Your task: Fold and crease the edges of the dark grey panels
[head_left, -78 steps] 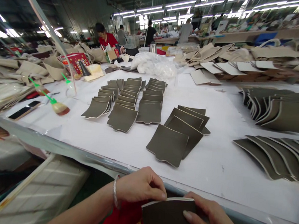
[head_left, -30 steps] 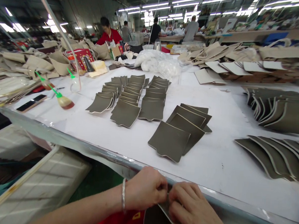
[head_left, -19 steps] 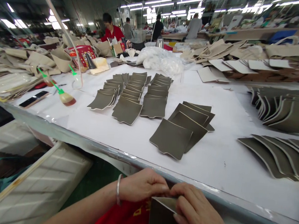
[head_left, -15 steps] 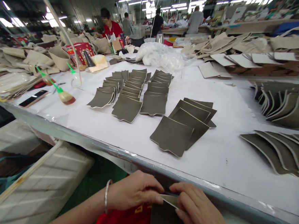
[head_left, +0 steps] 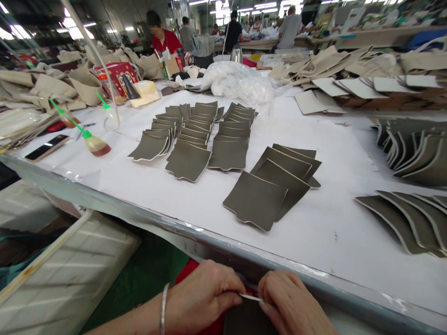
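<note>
Below the table's front edge, my left hand [head_left: 202, 296] and my right hand [head_left: 293, 315] both pinch the top edge of an olive-grey leather piece [head_left: 248, 325] held over my lap. A silver bangle sits on my left wrist. On the white table [head_left: 329, 236] just beyond my hands lies a short fanned stack of the same olive pieces [head_left: 274, 184]. Three longer overlapping rows of pieces [head_left: 200, 135] lie further back.
More olive pieces [head_left: 414, 221] are fanned at the right, with curled ones [head_left: 423, 153] behind. Glue bottles with green caps [head_left: 89, 140] and a phone [head_left: 47, 147] lie at the left. Beige bags and a plastic wrap heap sit at the back. Other people work in the distance.
The piece in my hands was held flat with its face showing; now both hands press together along its top edge. The view has shifted slightly.
</note>
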A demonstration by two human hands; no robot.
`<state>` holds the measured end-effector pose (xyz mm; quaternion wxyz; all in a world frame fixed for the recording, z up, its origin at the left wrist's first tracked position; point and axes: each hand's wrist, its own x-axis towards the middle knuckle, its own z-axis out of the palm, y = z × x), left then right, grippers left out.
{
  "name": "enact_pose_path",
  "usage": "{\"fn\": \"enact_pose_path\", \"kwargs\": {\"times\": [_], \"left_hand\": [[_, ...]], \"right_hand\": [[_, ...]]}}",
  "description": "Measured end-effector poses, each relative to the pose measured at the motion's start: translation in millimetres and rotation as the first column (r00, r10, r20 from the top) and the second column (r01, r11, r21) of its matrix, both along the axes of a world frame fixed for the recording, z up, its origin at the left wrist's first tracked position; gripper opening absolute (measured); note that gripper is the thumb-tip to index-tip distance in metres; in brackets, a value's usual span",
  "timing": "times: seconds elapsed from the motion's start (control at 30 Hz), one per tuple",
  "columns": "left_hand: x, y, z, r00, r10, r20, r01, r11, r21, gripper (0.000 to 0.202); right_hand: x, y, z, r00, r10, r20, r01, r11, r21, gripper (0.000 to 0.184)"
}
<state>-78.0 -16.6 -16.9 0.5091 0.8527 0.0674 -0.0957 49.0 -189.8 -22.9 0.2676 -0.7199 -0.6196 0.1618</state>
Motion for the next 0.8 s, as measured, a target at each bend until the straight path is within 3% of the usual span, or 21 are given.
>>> {"fn": "enact_pose_path", "kwargs": {"times": [0.3, 0.43, 0.5, 0.6, 0.7, 0.8], "left_hand": [[11, -6, 4.0, 0.998, 0.053, -0.029, -0.054, 0.997, -0.054, 0.013], [13, -10, 2.0, 0.999, 0.045, 0.017, -0.045, 0.999, -0.012, 0.011], [14, -12, 1.7, 0.999, 0.029, 0.035, -0.029, 0.999, 0.013, 0.011], [13, -13, 1.9, 0.999, 0.019, 0.047, -0.021, 0.999, 0.045, 0.014], [10, -14, -0.3, 0.998, 0.026, 0.057, -0.029, 0.998, 0.051, 0.014], [3, -13, -5.3, 0.997, 0.049, 0.059, -0.052, 0.997, 0.058, 0.013]], "right_hand": [[10, -7, -9.4, 0.971, -0.007, -0.239, -0.012, 0.997, -0.077, 0.018], [13, -7, 0.1, 0.955, -0.059, -0.29, 0.025, 0.992, -0.121, 0.013], [13, -4, 9.3, 0.959, -0.082, -0.272, 0.035, 0.985, -0.171, 0.014], [12, 2, 18.5, 0.983, -0.008, -0.185, -0.034, 0.974, -0.225, 0.015], [13, 1, 17.6, 0.991, 0.068, -0.116, -0.096, 0.963, -0.253, 0.015], [21, -9, 14.0, 0.992, 0.068, -0.102, -0.091, 0.967, -0.239, 0.019]]}}
